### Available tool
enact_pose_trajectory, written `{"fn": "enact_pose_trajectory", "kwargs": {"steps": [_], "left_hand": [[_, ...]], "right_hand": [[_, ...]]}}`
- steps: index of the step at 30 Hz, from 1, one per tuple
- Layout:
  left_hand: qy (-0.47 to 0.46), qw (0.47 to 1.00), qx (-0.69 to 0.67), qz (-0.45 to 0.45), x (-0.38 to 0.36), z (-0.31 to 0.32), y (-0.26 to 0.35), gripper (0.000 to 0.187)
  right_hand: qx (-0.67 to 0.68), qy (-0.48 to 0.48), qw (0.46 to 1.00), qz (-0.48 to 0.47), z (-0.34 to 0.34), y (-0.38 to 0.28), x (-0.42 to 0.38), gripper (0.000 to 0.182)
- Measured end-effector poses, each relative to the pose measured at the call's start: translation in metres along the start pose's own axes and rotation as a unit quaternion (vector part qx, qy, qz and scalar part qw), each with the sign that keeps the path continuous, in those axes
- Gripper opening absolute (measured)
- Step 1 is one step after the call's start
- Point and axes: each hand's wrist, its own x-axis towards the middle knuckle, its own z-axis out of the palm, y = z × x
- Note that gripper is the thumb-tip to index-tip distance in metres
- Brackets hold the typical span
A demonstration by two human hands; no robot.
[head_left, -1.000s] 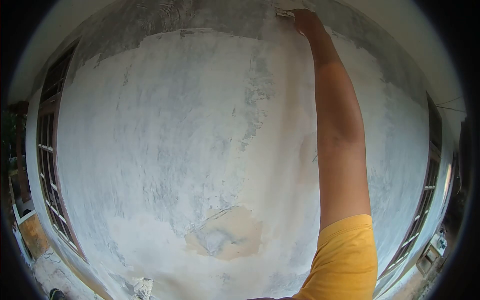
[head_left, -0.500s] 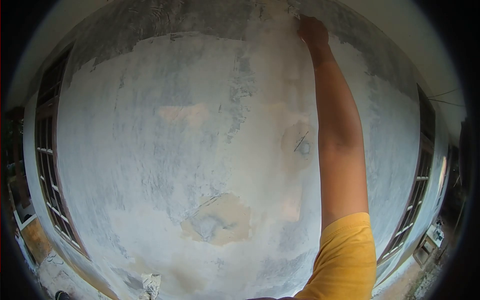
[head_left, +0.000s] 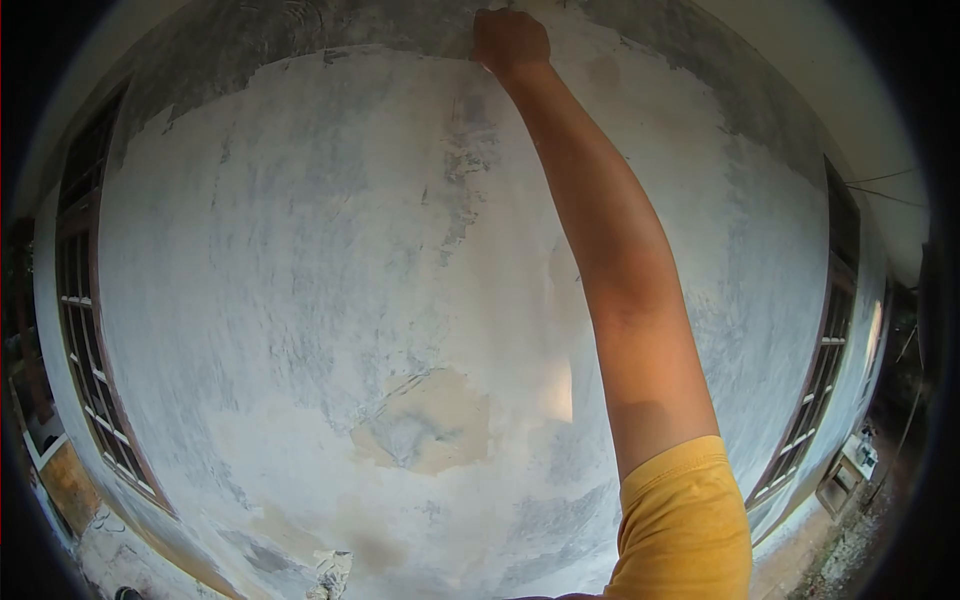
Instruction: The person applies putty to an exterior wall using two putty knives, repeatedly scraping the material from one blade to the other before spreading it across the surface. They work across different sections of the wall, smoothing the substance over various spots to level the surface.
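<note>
At 9 o'clock a barred window (head_left: 80, 325) with a dark frame borders the broad wall (head_left: 330, 230), which fills the middle of the view and wears a patchy, pale, grey-streaked coat. At 7 o'clock, on the bottom edge, the tip of a whitish smeared object (head_left: 333, 568) pokes up; its lower part is cut off, and the left hand is out of view, so I cannot tell whether anything grips it. Its ragged surface suggests something light, perhaps slick with paste, best held by the hidden lower end. Nearer the centre, also towards 7 o'clock, lies a beige patch (head_left: 455, 425) with a grey smudge. A darker grey band (head_left: 400, 35) runs across the top from 11 to 1 o'clock; at 12 the right hand (head_left: 512, 40) is raised to its lower edge, fingers curled in, though what they close on is hidden, and contact with the wall is unclear. The wall should prove rigid and offers nothing to grasp; any fresh coat would probably be soft and easily marked. The arm slants down to a yellow sleeve (head_left: 685, 520) between 4 and 5 o'clock, and another window (head_left: 822, 370) stands at 3.
</note>
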Motion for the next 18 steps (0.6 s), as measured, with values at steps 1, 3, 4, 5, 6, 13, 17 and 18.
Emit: {"fn": "enact_pose_trajectory", "kwargs": {"steps": [1, 3, 4, 5, 6, 13, 17, 18], "left_hand": [[0.001, 1.0, 0.002, -0.004, -0.008, 0.012, 0.007, 0.013], [0.012, 0.996, 0.08, 0.04, -0.03, 0.048, 0.024, 0.01], [0.012, 0.996, 0.082, 0.037, -0.03, 0.045, 0.024, 0.01], [0.014, 0.995, 0.089, 0.037, -0.033, 0.042, 0.024, 0.011], [0.02, 0.995, 0.091, 0.039, -0.035, 0.043, 0.022, 0.011], [0.045, 0.992, 0.109, 0.05, -0.049, 0.063, 0.002, 0.015], [0.048, 0.992, 0.108, 0.047, -0.054, 0.082, -0.014, 0.018], [0.047, 0.992, 0.108, 0.045, -0.056, 0.088, -0.019, 0.018]], "right_hand": [[0.004, -0.029, 0.999, 0.028, -0.023, 0.006, -0.008, 0.022], [-0.032, 0.032, 0.998, 0.033, -0.017, 0.048, 0.006, 0.026], [-0.057, 0.05, 0.996, 0.049, -0.014, 0.065, 0.008, 0.02], [-0.081, 0.069, 0.992, 0.064, -0.009, 0.078, 0.007, 0.016], [-0.078, 0.066, 0.993, 0.062, -0.001, 0.088, 0.006, 0.016], [0.042, 0.1, 0.994, 0.0, 0.056, 0.041, -0.038, 0.02], [0.076, 0.054, 0.984, -0.154, 0.029, -0.005, -0.104, 0.017], [0.11, 0.059, 0.974, -0.187, 0.024, -0.013, -0.121, 0.018]]}}
